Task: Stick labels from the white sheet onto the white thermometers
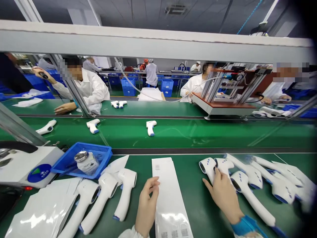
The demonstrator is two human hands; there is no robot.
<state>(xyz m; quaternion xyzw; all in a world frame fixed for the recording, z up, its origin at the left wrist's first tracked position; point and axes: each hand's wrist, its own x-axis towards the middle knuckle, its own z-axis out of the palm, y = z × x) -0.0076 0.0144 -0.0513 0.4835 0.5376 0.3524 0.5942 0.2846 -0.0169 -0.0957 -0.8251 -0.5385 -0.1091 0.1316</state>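
My left hand [148,205] has its fingers on the edge of a long white foil bag [170,195] with printed barcode labels, lying flat on the green conveyor belt [190,211]. My right hand [223,195] closes around the head of a white infrared thermometer [208,168] in a heap of similar thermometers [255,195] with blue trim. Further white thermometers [125,193] lie to the left of the bag, handles towards me. The bag's lower end runs out of view.
A blue tray [99,149] holds a metal-capped bottle [86,162] beside a white machine [29,167] at the left. Flat white bags [44,211] lie at the lower left. Thermometers [150,128] stand on a parallel belt beyond a metal rail, with co-workers [90,87] across it.
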